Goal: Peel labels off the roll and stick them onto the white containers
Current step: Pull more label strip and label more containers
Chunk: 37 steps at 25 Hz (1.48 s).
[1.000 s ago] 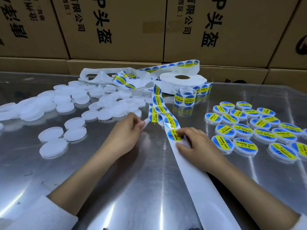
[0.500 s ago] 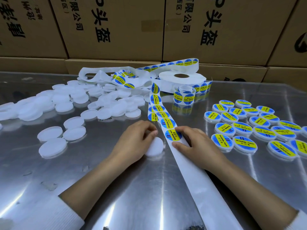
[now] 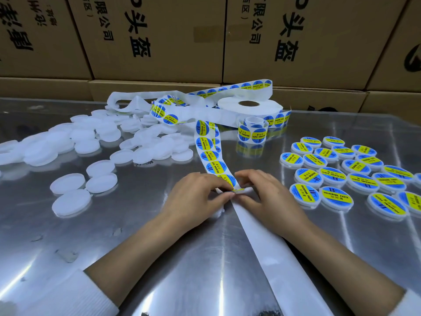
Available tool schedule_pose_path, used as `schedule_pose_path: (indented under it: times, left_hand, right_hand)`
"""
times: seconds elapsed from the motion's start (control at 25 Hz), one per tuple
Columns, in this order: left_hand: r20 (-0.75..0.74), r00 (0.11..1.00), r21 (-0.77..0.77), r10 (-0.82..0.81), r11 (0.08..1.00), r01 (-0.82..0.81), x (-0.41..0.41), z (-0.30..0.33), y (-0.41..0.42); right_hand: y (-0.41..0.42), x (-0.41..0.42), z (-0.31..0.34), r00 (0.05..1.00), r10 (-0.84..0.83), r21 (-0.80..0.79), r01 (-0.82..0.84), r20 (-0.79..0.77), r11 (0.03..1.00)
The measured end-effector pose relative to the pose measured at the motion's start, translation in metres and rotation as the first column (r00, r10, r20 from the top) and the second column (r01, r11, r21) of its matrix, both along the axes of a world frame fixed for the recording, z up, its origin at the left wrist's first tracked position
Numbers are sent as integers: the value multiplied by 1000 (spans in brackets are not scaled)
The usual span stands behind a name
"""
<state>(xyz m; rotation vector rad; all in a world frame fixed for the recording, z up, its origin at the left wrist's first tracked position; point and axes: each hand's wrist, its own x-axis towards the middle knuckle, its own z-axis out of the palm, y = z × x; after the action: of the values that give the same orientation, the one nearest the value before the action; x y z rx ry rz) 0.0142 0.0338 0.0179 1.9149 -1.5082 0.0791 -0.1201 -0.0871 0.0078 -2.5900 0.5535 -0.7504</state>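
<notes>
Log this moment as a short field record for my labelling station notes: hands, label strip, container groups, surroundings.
left hand: pinching at a label's edge, container partly hidden beneath
right hand: pinching the same spot on the label strip
label roll: lying flat at the table's far side
unlabelled containers: loose pile, left
labelled containers: grouped, right
table: shiny metal
cardboard boxes: stacked behind

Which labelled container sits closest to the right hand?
The labelled container at the near-left corner of the finished group, just right of the right hand; the others lie farther right or back.
</notes>
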Motion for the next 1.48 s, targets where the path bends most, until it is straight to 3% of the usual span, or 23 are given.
schedule_pose_path:
  times: [0.28,0.44,0.56,0.68,0.8,0.88,1.0,1.24,1.36,1.48]
  left_hand:
    - [-366,925,-293,100,932,-216,12,12,4]
    - [-496,860,-302,124,903,-305,19,16,5]
    - [-498,861,-291,100,917,-274,16,13,3]
    - [-504,861,-298,72,921,-252,15,12,1]
    - [-526,849,-309,54,918,-250,16,12,2]
    - [-529,848,-307,37,923,-231,15,11,1]
    - [-507,862,-297,13,936,-189,14,8,1]
    - [-487,871,-223,-64,973,-53,10,6,0]
    - [-365,920,-72,-145,989,127,2,2,2]
    - [-224,957,74,-183,976,204,-2,-1,2]
  right_hand:
    - [-5,0,-6,995,-89,33,91,-55,995]
    - [-4,-1,-5,990,-142,5,142,-14,990]
    - [1,-1,2,975,-174,-80,186,134,979]
    - [5,0,7,958,-70,-93,100,278,991]
    - [11,4,4,993,66,265,-91,103,960]
    - [10,5,5,998,69,373,-61,-9,926]
    - [10,4,10,998,63,364,-53,-16,930]
    - [9,0,4,977,-42,65,57,-209,996]
    - [2,2,0,980,-62,134,88,-191,987]
    - [-1,3,1,999,-14,361,24,-32,932]
